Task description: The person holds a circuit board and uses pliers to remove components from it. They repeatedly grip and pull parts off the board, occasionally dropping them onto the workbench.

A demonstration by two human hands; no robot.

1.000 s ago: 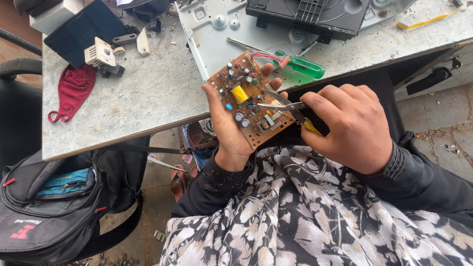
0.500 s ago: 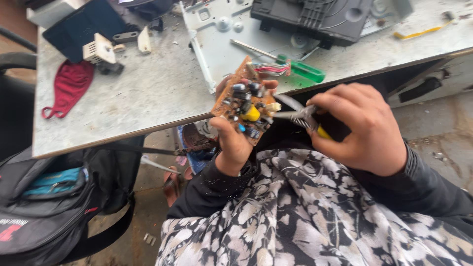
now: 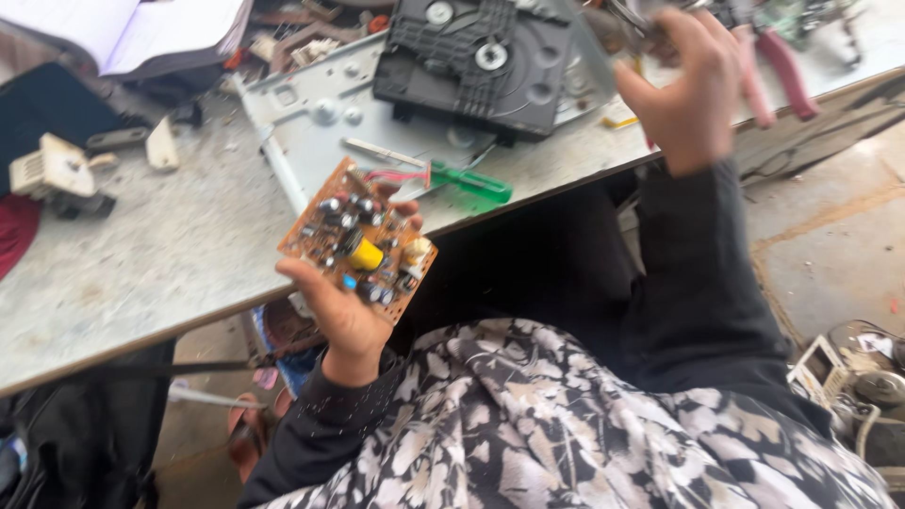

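Note:
My left hand point(image 3: 344, 316) holds an orange-brown circuit board point(image 3: 358, 240) from below, in front of my chest. The board carries a yellow part and several small capacitors, and it is tilted toward me. My right hand point(image 3: 688, 85) is raised over the table's right end, fingers curled around a blurred metal tool point(image 3: 633, 13) whose tip sticks out at the top. Red-handled pliers point(image 3: 778, 61) sit just behind that hand. A green-handled screwdriver point(image 3: 467, 181) lies on the table edge right beyond the board.
The grey worktable point(image 3: 160, 254) holds a black disc-drive unit point(image 3: 481, 61) on a metal chassis plate point(image 3: 311, 113), a small beige part point(image 3: 52, 170) and papers point(image 3: 141, 28). A black bag point(image 3: 66, 443) sits on the floor at left, with scrap electronics point(image 3: 858, 377) at right.
My right hand left the board and swung up and right over the table with its tool. The left hand kept hold of the board, which now sits lower and further left.

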